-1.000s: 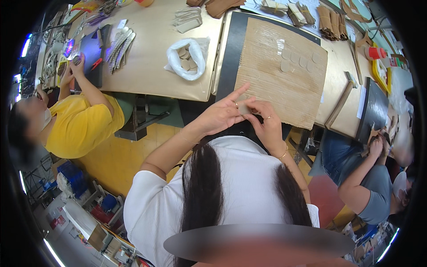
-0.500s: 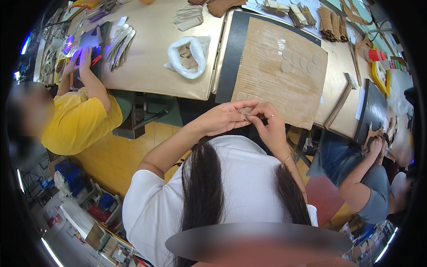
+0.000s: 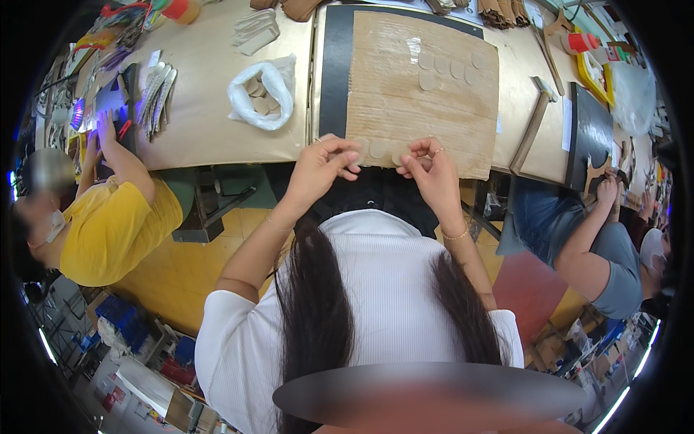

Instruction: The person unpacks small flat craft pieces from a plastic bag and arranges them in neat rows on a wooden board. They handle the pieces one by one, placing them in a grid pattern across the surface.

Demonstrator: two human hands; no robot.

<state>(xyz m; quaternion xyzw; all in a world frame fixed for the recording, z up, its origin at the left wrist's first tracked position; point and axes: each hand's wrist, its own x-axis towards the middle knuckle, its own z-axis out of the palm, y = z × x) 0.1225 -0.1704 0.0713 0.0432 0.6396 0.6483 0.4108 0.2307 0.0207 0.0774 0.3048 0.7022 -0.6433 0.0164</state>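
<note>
Apparently, the work at this moment is with small, thin, beige-grey pieces with rounded ends [image 3: 377, 148], a few of which lie side by side at the near edge of a brown cardboard sheet [image 3: 405, 119]. The left hand [image 3: 325, 168] is at the left end of this row, its fingers curled and the thumb close to them; whether it pinches a piece, I cannot tell. The right hand [image 3: 432, 172] is at the other end, with thumb and forefinger brought together near the last piece; it touches this piece or is just beside it, and a pinch I cannot confirm. In my judgement, the step in hand is arranging this row, and the next move calls for a light fingertip touch, because the pieces seem thin and lie close together. Farther on the sheet, six more pieces [image 3: 456, 69] lie flat. Under the sheet is a flat black board [image 3: 334, 87], on a pale golden tabletop [image 3: 202, 94]. To the left stands an open white plastic bag [image 3: 286, 101] with similar pieces inside; to the right lies a wooden-handled hammer [image 3: 533, 130].
</note>
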